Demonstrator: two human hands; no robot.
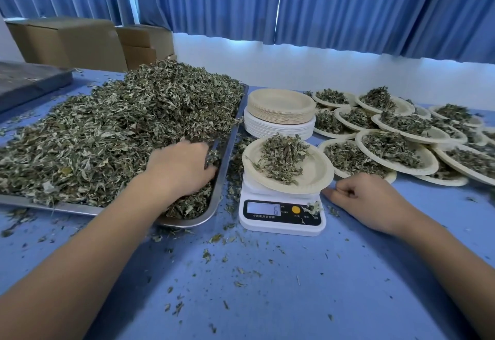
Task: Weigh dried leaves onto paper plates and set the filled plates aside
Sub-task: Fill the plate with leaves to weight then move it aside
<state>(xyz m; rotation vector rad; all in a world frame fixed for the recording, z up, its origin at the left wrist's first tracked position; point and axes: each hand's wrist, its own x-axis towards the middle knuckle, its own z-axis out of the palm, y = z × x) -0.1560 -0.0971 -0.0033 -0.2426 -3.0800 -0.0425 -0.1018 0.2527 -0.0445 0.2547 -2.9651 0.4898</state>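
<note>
A big heap of dried leaves point(112, 130) fills a metal tray point(227, 152) on the left. My left hand point(182, 168) reaches into the heap's right edge, its fingers curled into the leaves. A white digital scale point(281, 213) stands right of the tray, its display reading 6. On it sits a paper plate point(313, 171) with a small pile of leaves. My right hand point(375, 200) rests on the blue table just right of the scale, fingers loosely curled and holding nothing.
A stack of empty paper plates point(280, 114) stands behind the scale. Several filled plates point(396, 152) overlap across the right side. Cardboard boxes point(67, 42) and blue curtains are at the back. Loose leaf crumbs litter the blue table point(267, 286).
</note>
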